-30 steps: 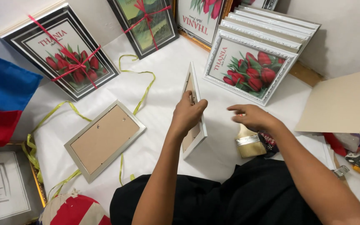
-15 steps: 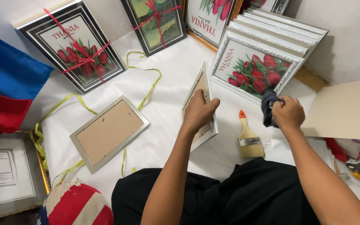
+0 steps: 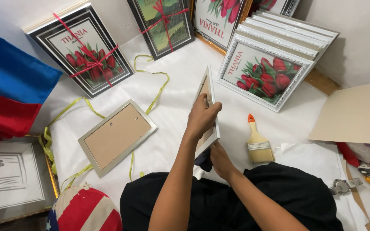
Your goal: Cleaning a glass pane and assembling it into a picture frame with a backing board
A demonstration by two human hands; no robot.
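Head view: upright white frame [image 3: 206, 92] (rectangular)

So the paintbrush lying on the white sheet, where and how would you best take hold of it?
By the wooden handle, coming from above. The paintbrush lies flat, its orange-tipped handle pointing away from the person and its bristles toward them, with bare white sheet on both sides, so fingers can close across the handle's narrow waist.

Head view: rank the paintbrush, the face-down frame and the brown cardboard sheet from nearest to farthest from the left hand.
From the left hand:
1. Paintbrush, just to its right on the white cloth.
2. Face-down frame, to its left, backing board up.
3. Brown cardboard sheet, far right by the wall.
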